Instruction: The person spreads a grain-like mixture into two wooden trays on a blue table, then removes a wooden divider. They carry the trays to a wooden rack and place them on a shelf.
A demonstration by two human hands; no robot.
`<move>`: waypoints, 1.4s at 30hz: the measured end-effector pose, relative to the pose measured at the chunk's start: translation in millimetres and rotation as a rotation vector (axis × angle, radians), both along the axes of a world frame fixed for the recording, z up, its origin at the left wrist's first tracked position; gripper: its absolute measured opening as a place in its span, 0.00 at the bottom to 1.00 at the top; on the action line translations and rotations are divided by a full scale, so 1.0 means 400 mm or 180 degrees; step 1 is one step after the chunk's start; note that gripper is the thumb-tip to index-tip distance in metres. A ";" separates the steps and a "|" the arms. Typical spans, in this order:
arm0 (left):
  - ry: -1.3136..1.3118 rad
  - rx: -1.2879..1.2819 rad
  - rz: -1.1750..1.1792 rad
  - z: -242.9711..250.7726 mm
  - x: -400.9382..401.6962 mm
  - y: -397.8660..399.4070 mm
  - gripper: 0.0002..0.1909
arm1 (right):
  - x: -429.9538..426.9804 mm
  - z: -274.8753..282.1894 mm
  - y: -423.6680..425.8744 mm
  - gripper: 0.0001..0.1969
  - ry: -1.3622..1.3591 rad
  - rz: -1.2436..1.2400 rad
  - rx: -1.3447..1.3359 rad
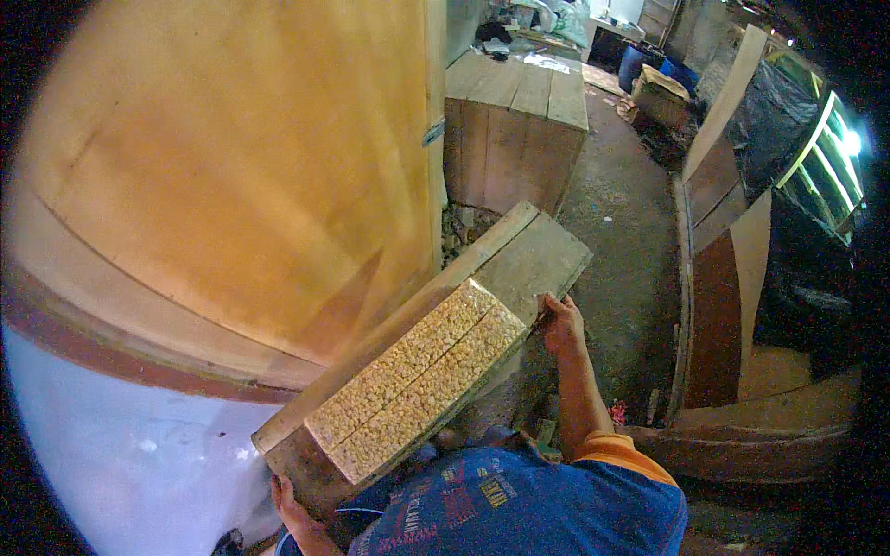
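Note:
A long wooden board [532, 254] with a raised strip along one side is held aslant in front of my body. Two long slabs of a puffed-grain snack [417, 375] lie side by side on it, pale gold and bumpy, with a shine like clear wrap at the far end. My right hand [563, 323] grips the board's right edge near its far end. At the near left corner, my left hand [295, 511] holds the board with its thumb on the edge; its other fingers are mostly hidden.
A large, smooth yellowish wooden panel [229, 160] rises at the left, above a whitish surface [139, 445]. Beyond stands a plank-built box [514, 139] with papers and bags on top. A concrete floor [619, 229] runs past it to blue drums [640, 66]. Plywood sheets [716, 313] line the right.

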State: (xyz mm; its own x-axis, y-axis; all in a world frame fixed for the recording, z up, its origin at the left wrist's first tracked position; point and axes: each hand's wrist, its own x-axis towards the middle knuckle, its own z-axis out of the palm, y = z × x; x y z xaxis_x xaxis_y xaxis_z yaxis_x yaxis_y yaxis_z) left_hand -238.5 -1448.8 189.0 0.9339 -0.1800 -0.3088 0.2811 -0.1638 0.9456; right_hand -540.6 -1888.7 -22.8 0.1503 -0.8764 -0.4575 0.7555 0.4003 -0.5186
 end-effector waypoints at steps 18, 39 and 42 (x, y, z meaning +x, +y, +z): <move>-0.1135 0.0628 -0.0399 -0.054 -0.577 -0.470 0.26 | -0.544 -0.130 -0.556 0.11 -0.0071 0.0187 0.0230; -0.0108 0.0340 -0.0789 -0.392 -0.750 -0.571 0.23 | -0.895 -0.192 -0.788 0.05 0.0644 0.0470 0.0080; 0.0172 -0.0564 -0.0936 -0.381 -0.873 -0.628 0.23 | -0.973 -0.138 -0.847 0.06 0.0898 0.0513 0.0150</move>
State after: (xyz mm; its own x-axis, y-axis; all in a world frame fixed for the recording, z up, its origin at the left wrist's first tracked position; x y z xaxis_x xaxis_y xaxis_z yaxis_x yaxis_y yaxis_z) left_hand -587.8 -1700.0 36.8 0.8173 -0.4943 -0.2963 0.2967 -0.0799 0.9516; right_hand -929.7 -2227.5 -78.2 0.1468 -0.8285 -0.5403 0.5095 0.5316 -0.6766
